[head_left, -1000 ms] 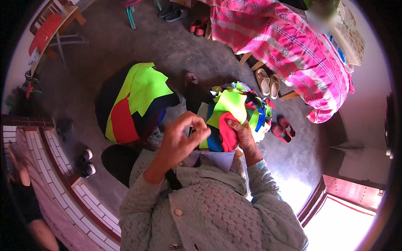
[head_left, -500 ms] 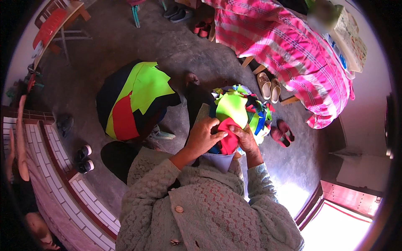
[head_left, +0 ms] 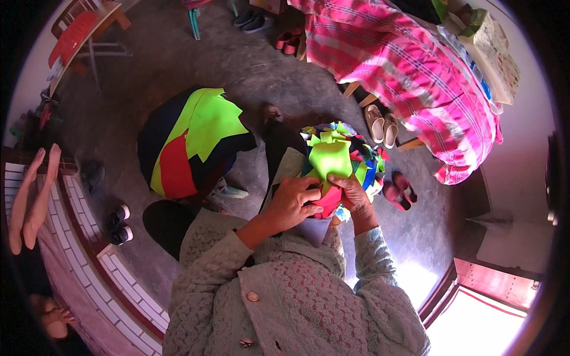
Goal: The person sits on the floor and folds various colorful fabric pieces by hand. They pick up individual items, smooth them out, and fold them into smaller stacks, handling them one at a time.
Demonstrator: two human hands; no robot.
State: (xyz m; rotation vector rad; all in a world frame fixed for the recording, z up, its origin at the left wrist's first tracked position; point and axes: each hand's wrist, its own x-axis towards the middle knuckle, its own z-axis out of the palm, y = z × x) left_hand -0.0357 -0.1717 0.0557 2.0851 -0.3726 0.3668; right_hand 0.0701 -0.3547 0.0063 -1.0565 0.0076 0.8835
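In front of my lap, my left hand (head_left: 290, 204) is closed, pinching the left edge of a red fabric piece (head_left: 330, 203). My right hand (head_left: 354, 194) is closed too, its thumb pressing where a neon yellow-green fabric piece (head_left: 330, 159) meets the red one. Both pieces lie over the top of a pale greyish-purple container (head_left: 314, 229), whose rim is mostly hidden by fabric and hands. Just beyond my right hand is a heap of cloth scraps (head_left: 371, 163) in blue, red, yellow-green and white.
Left of my knees is a larger stack of black, yellow-green and red cloth (head_left: 196, 139). Shoes (head_left: 381, 124) stand by a bed with a pink checked cover (head_left: 398, 71). Another person's legs (head_left: 34, 202) stretch out at far left. A bright doorway (head_left: 475, 323) is at lower right.
The red piece sits lower between my hands, and the yellow-green piece now reaches my right thumb. My left fingers have curled in. At far left, the other person's legs have shifted.
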